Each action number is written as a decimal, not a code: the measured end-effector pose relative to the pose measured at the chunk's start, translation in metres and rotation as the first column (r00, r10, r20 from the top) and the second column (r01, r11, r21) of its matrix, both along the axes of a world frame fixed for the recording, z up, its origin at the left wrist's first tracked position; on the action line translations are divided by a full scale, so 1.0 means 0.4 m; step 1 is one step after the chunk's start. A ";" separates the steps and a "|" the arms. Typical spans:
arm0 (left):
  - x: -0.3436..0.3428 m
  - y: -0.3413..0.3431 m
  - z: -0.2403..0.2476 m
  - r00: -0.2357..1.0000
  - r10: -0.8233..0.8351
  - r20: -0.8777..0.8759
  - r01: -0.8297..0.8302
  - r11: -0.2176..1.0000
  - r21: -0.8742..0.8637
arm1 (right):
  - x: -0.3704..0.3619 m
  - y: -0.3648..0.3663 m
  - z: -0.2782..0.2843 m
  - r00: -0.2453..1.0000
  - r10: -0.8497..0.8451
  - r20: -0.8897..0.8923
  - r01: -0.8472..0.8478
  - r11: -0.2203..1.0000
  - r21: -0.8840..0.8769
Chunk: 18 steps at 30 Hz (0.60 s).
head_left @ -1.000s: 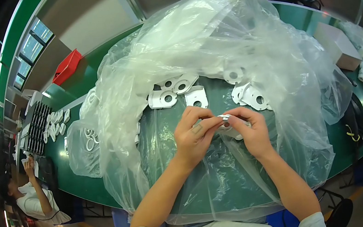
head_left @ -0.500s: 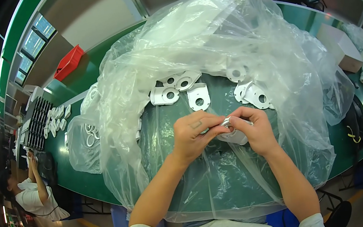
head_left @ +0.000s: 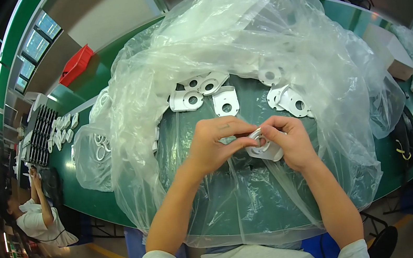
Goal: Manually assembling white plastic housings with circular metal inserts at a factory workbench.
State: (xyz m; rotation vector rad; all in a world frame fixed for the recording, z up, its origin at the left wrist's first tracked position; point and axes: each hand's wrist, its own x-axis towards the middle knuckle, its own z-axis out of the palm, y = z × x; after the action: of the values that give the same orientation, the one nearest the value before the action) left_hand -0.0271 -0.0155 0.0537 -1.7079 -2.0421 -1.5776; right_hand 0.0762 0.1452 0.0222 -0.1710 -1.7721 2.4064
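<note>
Between my two hands is a white plate with a round hole, tilted, its wide end toward me. My right hand grips the plate by its right side, thumb near the hole. On the left, my left hand has thumb and forefinger closed at the plate's ring-shaped rim; whether they pinch a separate ring there I cannot tell. Just beyond my hands lies a single similar white plate. Several more white plates overlap to its left, and another group of white plates lies to the right.
Clear plastic sheeting heaps around the work spot on the green table. At left are a bag with white rings, small white parts, a black rack and a red bin. A white box stands right. Another person works far left.
The held plate has tipped so that its face and hole now show more. My hands stay close together on it, with small finger shifts.
</note>
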 end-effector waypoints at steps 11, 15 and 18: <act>0.013 0.015 -0.043 0.990 0.143 0.002 -0.143 0.986 -0.081 | -0.002 -0.003 0.008 0.998 -0.035 0.054 0.025 0.984 0.174; 0.036 0.025 -0.031 0.978 0.156 0.139 -0.153 0.988 -0.035 | 0.011 -0.009 0.030 0.968 -0.187 -0.168 0.247 0.830 0.500; 0.049 0.028 -0.023 0.982 0.182 -0.040 -0.179 0.980 0.082 | 0.016 -0.013 0.045 0.905 -0.202 -0.373 0.396 0.720 0.570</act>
State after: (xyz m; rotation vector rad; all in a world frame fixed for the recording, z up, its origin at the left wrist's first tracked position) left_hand -0.0074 -0.0042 0.0445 -1.4727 -2.0195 -1.5243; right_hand 0.0825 0.1400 0.0403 -0.0222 -2.0968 1.4092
